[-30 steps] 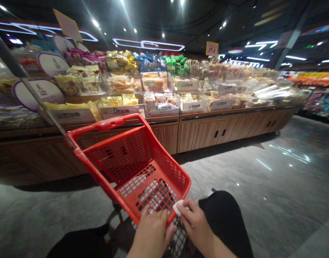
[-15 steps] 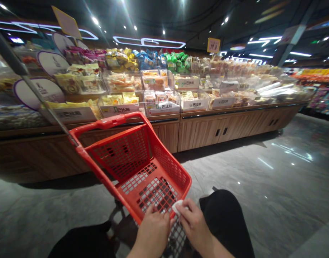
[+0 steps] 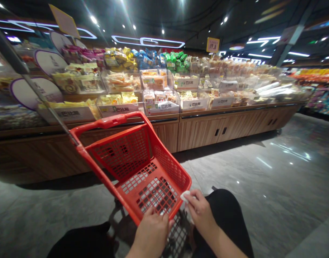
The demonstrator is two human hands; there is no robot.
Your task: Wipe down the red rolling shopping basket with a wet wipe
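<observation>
My left hand (image 3: 152, 233) rests over the near rim of a red plastic shopping basket on wheels (image 3: 118, 154), its fingers curled on the edge. My right hand (image 3: 201, 211) sits just beyond the basket's near right corner, pinching a small white tissue (image 3: 185, 196) between thumb and fingers. The basket's mesh walls and slotted floor show nothing inside it. Its long red handle arches at the far end, and the lower frame is partly hidden by my hands.
A long wooden counter (image 3: 229, 125) stands ahead, carrying clear bins of packaged pastries (image 3: 121, 82) and labelled signs. A grey pole (image 3: 41, 89) slants down at the left. My dark trouser legs (image 3: 225, 211) show below, above a polished grey floor (image 3: 261, 186).
My right hand has shifted up and to the right with the tissue, moving apart from my left hand. My left hand stays on the rim, and the view has barely moved.
</observation>
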